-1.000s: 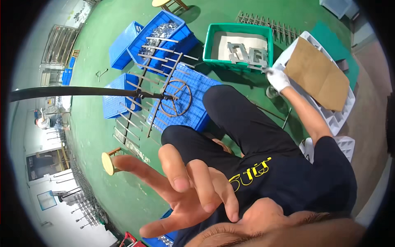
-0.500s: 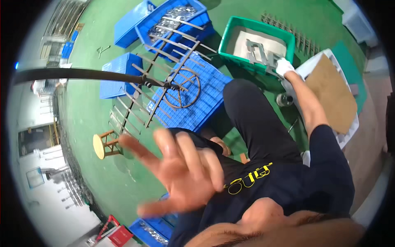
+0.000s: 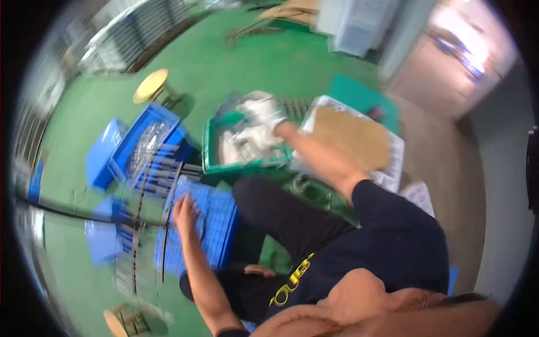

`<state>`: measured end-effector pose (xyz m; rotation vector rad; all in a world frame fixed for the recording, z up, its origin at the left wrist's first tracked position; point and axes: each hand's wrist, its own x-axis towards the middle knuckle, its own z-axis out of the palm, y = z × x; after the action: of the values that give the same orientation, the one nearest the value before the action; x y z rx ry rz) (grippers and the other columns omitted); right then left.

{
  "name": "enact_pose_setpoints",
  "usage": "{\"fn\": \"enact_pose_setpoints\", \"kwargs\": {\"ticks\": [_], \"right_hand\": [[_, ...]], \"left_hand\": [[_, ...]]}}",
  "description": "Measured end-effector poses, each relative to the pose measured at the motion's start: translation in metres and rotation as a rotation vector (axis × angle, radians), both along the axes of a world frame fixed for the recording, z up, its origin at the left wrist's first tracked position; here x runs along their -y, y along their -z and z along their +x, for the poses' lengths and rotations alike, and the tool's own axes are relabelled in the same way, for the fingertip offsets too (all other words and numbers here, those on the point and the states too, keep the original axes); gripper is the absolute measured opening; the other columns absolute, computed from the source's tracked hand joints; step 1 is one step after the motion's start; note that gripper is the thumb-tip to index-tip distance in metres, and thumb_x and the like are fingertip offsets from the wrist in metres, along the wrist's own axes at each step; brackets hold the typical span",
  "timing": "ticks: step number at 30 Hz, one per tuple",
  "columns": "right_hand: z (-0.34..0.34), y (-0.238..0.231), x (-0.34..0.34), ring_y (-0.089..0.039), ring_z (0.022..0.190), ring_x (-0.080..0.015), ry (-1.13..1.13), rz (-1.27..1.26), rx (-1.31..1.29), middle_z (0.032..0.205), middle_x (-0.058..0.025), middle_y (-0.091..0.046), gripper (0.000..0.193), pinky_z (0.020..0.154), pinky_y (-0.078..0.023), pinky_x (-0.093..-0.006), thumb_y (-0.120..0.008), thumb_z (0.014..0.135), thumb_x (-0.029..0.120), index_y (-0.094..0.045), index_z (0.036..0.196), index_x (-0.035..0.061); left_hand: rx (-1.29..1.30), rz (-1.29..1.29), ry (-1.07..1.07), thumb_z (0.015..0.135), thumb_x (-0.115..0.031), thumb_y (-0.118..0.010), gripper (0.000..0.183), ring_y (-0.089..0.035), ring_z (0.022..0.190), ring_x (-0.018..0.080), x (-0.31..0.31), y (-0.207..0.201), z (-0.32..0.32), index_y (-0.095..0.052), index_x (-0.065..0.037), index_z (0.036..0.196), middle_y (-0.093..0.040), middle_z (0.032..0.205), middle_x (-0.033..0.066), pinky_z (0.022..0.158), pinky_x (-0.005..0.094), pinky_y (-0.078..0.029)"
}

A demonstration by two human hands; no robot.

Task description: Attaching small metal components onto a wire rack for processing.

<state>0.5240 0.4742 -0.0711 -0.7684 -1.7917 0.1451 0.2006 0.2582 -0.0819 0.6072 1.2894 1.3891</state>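
Green floor (image 3: pixel 224 56) carries everything, and the largest thing near the person is a dark rack (image 3: pixel 136 224) with many thin rods, which reaches over the left edge of a lattice-sided blue crate (image 3: pixel 218 224); if it touches this crate, I cannot tell. I judge the rack to be stiff and rather awkward, with rods that may spring a little, so one of its long bars should be the better place to take hold. Next in size, the green bin (image 3: pixel 246 168) stands just beyond the far right corner of the crate. Over the bin's far edge is the right hand (image 3: pixel 263 109), gloved in white; because of blur I cannot tell whether it is closed or grips something. The left hand (image 3: pixel 185 214), bare, is over the left half of the crate, beside the rack, its fingers seemingly bent, but a grip cannot be confirmed. Smallest are the pale grey pieces (image 3: pixel 251 146), lying inside the bin, mostly toward its right edge. They are probably metal: hard, stiff, of moderate weight, not fragile, perhaps slippery against cloth; the outer edges seem best for holding, with care at the corners.
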Motion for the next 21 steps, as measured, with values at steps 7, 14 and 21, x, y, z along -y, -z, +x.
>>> {"fn": "enact_pose_setpoints", "kwargs": {"ticks": [7, 14, 21], "right_hand": [[-0.153, -0.084, 0.049, -0.053, 0.062, -0.0183, -0.330, -1.017, -0.971, 0.075, -0.0101, -0.057, 0.018, 0.060, -0.046, -0.0313, -0.053, 0.068, 0.011, -0.057, 0.083, 0.0019], [-0.212, 0.006, 0.079, -0.055, 0.074, -0.0213, -0.667, -1.315, -0.592, 0.081, -0.0100, -0.057, 0.023, 0.065, -0.048, -0.0381, -0.061, 0.071, 0.015, -0.054, 0.090, 0.0035], [-0.190, -0.008, 0.092, -0.060, 0.067, -0.0166, -0.517, -1.210, -0.278, 0.080, -0.0102, -0.060, 0.033, 0.057, -0.053, -0.0252, -0.055, 0.082, 0.009, -0.051, 0.113, -0.0006]], "left_hand": [[0.030, -0.041, -0.173, 0.082, -0.026, -0.060, 0.022, -0.050, 0.066, 0.0100, -0.004, -0.015, -0.038, -0.058, -0.010, 0.097, -0.059, 0.079, 0.0015, 0.059, 0.0228, -0.038], [0.131, -0.048, -0.354, 0.083, -0.022, -0.058, 0.022, -0.056, 0.071, 0.0137, 0.057, 0.016, -0.088, -0.059, -0.008, 0.099, -0.060, 0.085, 0.0064, 0.057, 0.0216, -0.041], [0.138, -0.095, -0.328, 0.082, -0.021, -0.060, 0.021, -0.054, 0.063, 0.0118, 0.047, 0.006, -0.054, -0.058, -0.006, 0.096, -0.060, 0.077, 0.0055, 0.055, 0.0230, -0.042]]}}
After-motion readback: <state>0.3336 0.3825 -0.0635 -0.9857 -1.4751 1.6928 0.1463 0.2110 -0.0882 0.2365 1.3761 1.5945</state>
